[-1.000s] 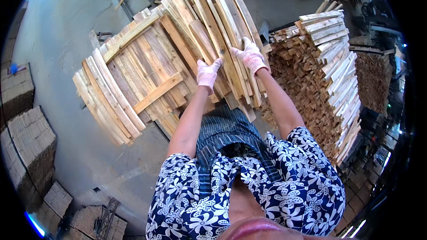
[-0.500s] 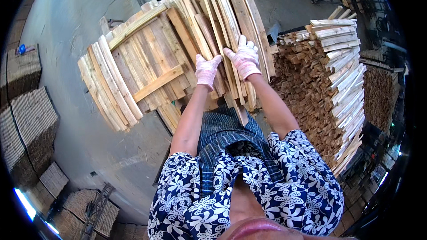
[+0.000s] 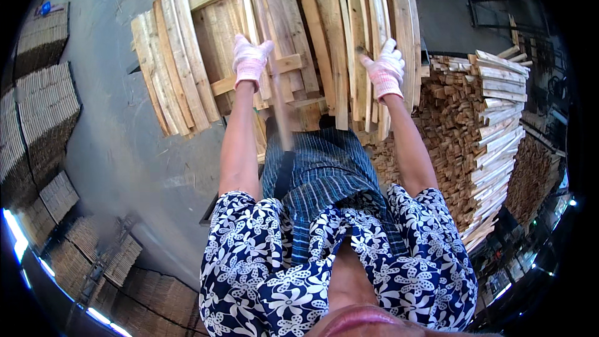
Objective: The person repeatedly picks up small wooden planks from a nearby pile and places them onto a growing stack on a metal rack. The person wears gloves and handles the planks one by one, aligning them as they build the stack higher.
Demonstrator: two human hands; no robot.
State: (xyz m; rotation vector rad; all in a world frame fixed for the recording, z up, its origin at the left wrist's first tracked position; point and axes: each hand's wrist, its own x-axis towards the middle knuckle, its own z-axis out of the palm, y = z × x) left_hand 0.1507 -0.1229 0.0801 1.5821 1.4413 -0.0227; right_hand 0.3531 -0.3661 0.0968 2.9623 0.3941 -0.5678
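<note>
grey floor (image 3: 112, 87) below, two gloved hands (image 3: 251, 63) touch two groups of boards (image 3: 377, 12).

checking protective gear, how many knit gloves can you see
2: a knit glove on the left hand and another on the right hand, both at wooden slats. More may be hidden.

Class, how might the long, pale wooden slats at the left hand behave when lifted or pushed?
The long, pale wooden slats are probably stiff: they extend past the pink-and-white gloved left hand without obvious sagging. Looking flat-sided, they would likely slide rather than roll. Their length might let them swing or tip if gripped off-centre.
</note>
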